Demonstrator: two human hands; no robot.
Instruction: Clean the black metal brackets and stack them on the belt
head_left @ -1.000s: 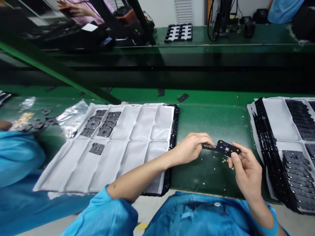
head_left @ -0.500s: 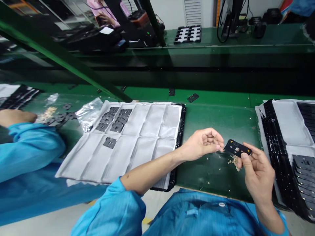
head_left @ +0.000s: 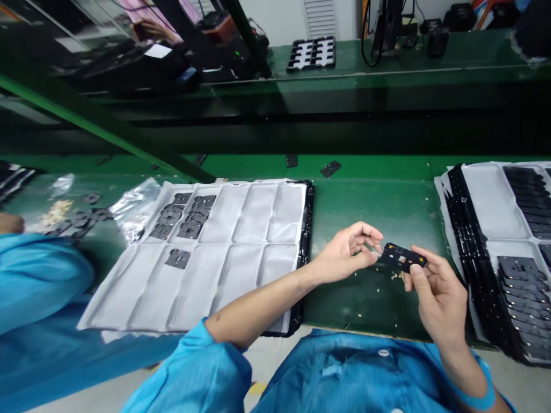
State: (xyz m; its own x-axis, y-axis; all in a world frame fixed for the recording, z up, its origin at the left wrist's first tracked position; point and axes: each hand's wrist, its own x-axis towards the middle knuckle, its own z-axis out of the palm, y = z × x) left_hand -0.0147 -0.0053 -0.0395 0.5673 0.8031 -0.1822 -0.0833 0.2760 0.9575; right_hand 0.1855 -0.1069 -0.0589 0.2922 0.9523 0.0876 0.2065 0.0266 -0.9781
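Note:
A thin black rectangular plate [head_left: 403, 258] with small yellow and pale patches is pinched at its right end by my right hand [head_left: 439, 292]. My left hand [head_left: 346, 252] is at the plate's left end, fingers curled and thumb and fingertips nearly together; a tiny pale bit seems to be between them, too small to name. Small beige scraps [head_left: 395, 276] lie on the green bench below the plate. To the left, a white-lined tray [head_left: 206, 298] has several dark plates [head_left: 197, 217] in its upper left compartments and another dark piece [head_left: 178, 258] below them.
On the right, a black-edged tray [head_left: 495, 218] holds rows of black plates [head_left: 523, 304]. Further left are a clear plastic bag [head_left: 135, 209], dark parts and a co-worker's blue sleeve [head_left: 43, 275]. A green beam [head_left: 107, 135] slants across the bench. Two black plates lie behind.
The view has shifted slightly. My right hand and the plate have come a little left, and fewer beige scraps show beneath it. The co-worker's hand has moved toward the left edge.

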